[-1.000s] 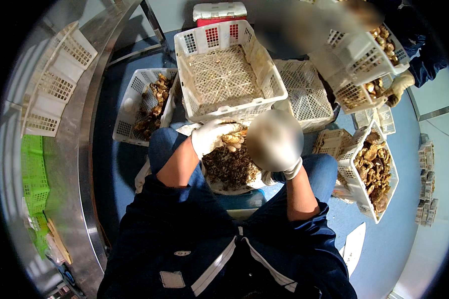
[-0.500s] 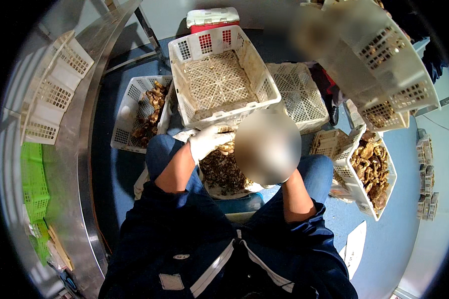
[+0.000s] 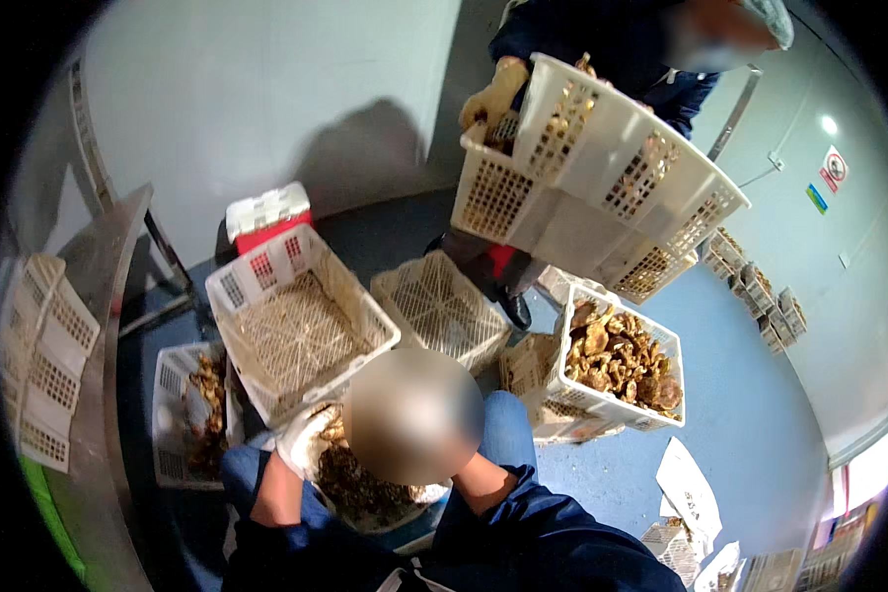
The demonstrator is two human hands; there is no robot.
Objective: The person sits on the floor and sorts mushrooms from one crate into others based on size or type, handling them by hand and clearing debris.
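My left hand [image 3: 304,441], in a white glove, has its fingers curled round a pale brown mushroom [image 3: 334,430]. It is held over a container of dark crumbly trimmings [image 3: 360,491] between my knees. My right forearm [image 3: 481,481] reaches in from the right. A round blur covers my right hand, so neither its fingers nor anything in them can be made out. Just beyond my hands stands a large white crate [image 3: 301,326] with a lattice bottom. To the left, a lower white crate [image 3: 173,434] holds some brown mushrooms [image 3: 207,400].
At the right a white crate [image 3: 622,414] is heaped with mushrooms [image 3: 617,360]. Another person [image 3: 602,30] carries stacked white crates [image 3: 612,187] of mushrooms ahead. An upturned lattice crate [image 3: 444,306] lies between. A steel table [image 3: 99,345] runs along the left; a red-and-white box [image 3: 269,212] stands behind.
My view has swung up and to the right, so the crates and my hands appear lower and further left. The other person's upper body and carried crates show more fully. My left hand keeps the mushroom.
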